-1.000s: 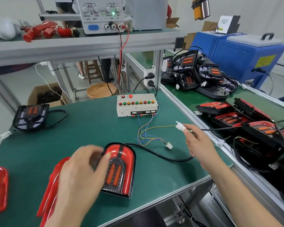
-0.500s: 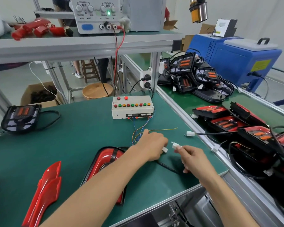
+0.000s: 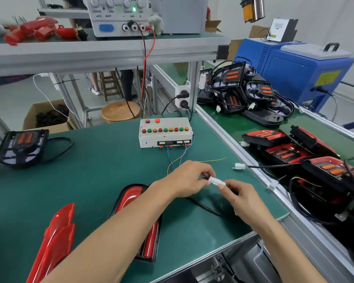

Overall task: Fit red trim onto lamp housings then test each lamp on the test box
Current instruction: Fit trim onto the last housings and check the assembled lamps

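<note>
Both hands are pinching the white connector pair (image 3: 217, 180) together over the green tabletop's (image 3: 100, 160) right half, the left hand (image 3: 189, 178) holding the test box (image 3: 165, 132) lead's plug, the right hand (image 3: 243, 196) the trimmed lamp's (image 3: 143, 221) plug. Misaligned halves risk bending pins, or straining the thin wires. Beyond the far-left corner, a cardboard box (image 3: 47, 117) is holding dark parts.
</note>
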Action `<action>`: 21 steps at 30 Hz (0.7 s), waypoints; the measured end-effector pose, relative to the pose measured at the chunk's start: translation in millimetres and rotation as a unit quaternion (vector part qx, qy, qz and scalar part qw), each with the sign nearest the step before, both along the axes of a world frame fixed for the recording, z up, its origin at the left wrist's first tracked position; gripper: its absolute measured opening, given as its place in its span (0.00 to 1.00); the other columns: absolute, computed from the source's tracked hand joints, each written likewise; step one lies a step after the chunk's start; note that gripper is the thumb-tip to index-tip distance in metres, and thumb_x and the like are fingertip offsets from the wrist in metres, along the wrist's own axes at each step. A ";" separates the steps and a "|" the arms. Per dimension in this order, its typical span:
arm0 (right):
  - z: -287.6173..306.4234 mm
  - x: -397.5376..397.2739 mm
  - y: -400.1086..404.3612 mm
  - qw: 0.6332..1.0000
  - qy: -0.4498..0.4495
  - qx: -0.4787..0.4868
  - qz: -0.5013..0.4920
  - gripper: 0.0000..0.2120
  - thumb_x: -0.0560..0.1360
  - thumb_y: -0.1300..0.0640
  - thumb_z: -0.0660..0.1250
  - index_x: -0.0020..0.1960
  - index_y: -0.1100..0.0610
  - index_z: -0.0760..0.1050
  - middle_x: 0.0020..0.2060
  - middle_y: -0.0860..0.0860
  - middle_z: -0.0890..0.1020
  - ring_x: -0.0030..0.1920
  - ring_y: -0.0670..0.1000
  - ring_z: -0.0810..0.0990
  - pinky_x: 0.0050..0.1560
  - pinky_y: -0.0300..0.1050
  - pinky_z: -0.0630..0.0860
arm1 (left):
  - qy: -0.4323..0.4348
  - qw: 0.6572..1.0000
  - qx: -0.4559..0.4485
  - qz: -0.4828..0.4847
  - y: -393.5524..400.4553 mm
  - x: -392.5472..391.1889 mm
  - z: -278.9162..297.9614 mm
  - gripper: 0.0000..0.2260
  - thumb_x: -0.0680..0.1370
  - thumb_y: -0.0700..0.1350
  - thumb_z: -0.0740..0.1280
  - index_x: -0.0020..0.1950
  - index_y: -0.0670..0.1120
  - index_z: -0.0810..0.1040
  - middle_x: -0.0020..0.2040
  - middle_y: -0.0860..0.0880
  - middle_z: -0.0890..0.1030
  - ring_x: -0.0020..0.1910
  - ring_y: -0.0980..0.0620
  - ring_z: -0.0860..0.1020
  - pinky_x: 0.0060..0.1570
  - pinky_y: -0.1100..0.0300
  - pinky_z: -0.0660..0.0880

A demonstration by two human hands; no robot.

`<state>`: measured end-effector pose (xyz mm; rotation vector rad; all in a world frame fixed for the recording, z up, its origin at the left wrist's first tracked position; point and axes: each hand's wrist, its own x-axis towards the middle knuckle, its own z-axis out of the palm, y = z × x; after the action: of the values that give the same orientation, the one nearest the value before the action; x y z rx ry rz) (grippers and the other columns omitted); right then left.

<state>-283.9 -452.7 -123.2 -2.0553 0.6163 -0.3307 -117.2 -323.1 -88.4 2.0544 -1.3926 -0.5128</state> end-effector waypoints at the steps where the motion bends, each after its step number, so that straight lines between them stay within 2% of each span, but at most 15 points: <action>1: 0.1 1.0 0.7 1.000 -0.001 -0.002 0.005 0.11 0.81 0.45 0.65 0.42 0.46 0.79 0.26 0.43 0.67 0.27 0.46 0.65 0.31 0.43 0.66 | 0.005 1.000 0.001 0.002 -0.1 -0.1 0.2 0.08 0.79 0.40 0.69 0.56 0.49 0.83 0.52 0.53 0.86 0.55 0.55 0.81 0.63 0.53 0.76; 4: 0.0 3.7 2.8 1.000 -0.006 -0.004 0.011 0.12 0.81 0.45 0.65 0.39 0.44 0.78 0.27 0.44 0.68 0.28 0.47 0.67 0.29 0.43 0.69 | 0.010 1.000 0.005 0.002 -0.6 -0.2 -0.1 0.08 0.79 0.40 0.70 0.57 0.48 0.83 0.53 0.52 0.85 0.55 0.54 0.81 0.63 0.52 0.76; 6: -1.2 4.7 3.3 1.000 -0.001 -0.002 0.008 0.12 0.81 0.45 0.65 0.40 0.47 0.78 0.28 0.45 0.69 0.29 0.47 0.67 0.32 0.47 0.69 | 0.006 1.000 0.013 0.000 -0.3 0.4 -1.4 0.09 0.79 0.40 0.70 0.57 0.48 0.83 0.53 0.52 0.85 0.56 0.54 0.81 0.63 0.52 0.76; 9: -2.9 4.8 2.6 1.000 0.011 -0.011 0.005 0.13 0.81 0.45 0.65 0.41 0.50 0.77 0.28 0.45 0.70 0.29 0.48 0.68 0.35 0.48 0.69 | 0.003 1.000 0.016 -0.003 0.5 1.8 -2.7 0.09 0.79 0.40 0.70 0.58 0.48 0.83 0.53 0.52 0.85 0.56 0.54 0.81 0.63 0.53 0.76; 15: -2.8 4.7 4.8 1.000 0.003 -0.025 0.003 0.11 0.81 0.44 0.65 0.44 0.48 0.78 0.28 0.45 0.72 0.29 0.47 0.69 0.35 0.47 0.70 | 0.050 0.999 -0.004 0.008 2.3 3.9 -3.5 0.12 0.78 0.40 0.72 0.60 0.48 0.82 0.53 0.51 0.86 0.56 0.56 0.82 0.65 0.59 0.75; 21: -3.6 4.8 6.0 1.000 -0.005 -0.016 0.001 0.11 0.81 0.44 0.65 0.43 0.48 0.78 0.28 0.45 0.72 0.29 0.47 0.68 0.34 0.47 0.69 | -0.029 0.999 0.028 -0.021 1.2 8.9 -0.7 0.11 0.78 0.42 0.72 0.60 0.50 0.83 0.53 0.53 0.85 0.54 0.59 0.79 0.60 0.60 0.74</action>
<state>-279.1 -446.7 -126.8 -2.0828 0.6074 -0.3515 -108.3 -321.9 -89.0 2.1037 -1.4720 -0.5193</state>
